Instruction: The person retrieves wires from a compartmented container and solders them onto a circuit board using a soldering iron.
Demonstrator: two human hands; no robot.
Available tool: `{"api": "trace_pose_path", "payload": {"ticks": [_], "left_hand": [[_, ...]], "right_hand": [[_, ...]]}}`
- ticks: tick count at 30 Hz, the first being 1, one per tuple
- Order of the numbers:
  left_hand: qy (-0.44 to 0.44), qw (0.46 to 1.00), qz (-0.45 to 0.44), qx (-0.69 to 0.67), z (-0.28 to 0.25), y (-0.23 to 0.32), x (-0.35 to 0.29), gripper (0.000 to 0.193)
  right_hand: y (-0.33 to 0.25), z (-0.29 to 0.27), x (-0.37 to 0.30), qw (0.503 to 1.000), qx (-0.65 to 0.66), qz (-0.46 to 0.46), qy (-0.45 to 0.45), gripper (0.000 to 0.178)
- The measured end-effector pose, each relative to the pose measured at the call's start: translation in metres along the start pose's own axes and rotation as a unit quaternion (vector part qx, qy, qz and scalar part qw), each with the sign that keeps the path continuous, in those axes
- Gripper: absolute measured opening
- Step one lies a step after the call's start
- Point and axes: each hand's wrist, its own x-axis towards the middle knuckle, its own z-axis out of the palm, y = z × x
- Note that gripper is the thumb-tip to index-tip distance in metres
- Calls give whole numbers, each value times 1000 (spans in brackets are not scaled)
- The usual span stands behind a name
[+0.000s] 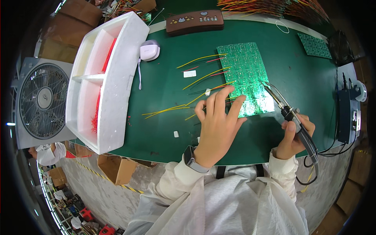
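My left hand (217,125) hovers over or rests on the left edge of a green printed circuit board panel (250,74), its fingers bent and spread apart. Several yellow wires (197,60) and shorter red wires (217,60) reach from the board's left side onto the mat. Some of them pass beneath my left fingers, where contact is hidden. In my right hand (293,135) is a soldering iron (297,124) with a thin metal tube alongside its tip. That tip points up and left at the board's right part, and I cannot tell whether it touches. Loose yellow wires (164,111) lie left of my hand.
A white foam box (131,66) with red wires in its compartments stands left, beside a fan (43,97). Behind are a lilac case (150,51), a brown pencil case (194,22) and wire bundles (270,7). At right stand another circuit board (314,46) and a dark soldering station (347,113).
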Motion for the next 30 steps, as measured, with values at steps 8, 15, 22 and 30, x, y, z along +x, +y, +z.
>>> {"api": "trace_pose_path", "payload": {"ticks": [8,15,22,30], "left_hand": [[65,993,-79,53,-57,-58,-21,18],[18,995,-61,73,-53,-83,-21,11],[23,994,-18,105,-68,-75,-22,11],[-15,974,-26,-224,-36,6,-7,12]], "right_hand": [[2,-2,-1,1000,17,14,19,24],[4,-4,-1,1000,13,-1,9,24],[2,-11,-4,998,36,49,29,25],[-11,-14,-14,981,67,181,-7,26]]}}
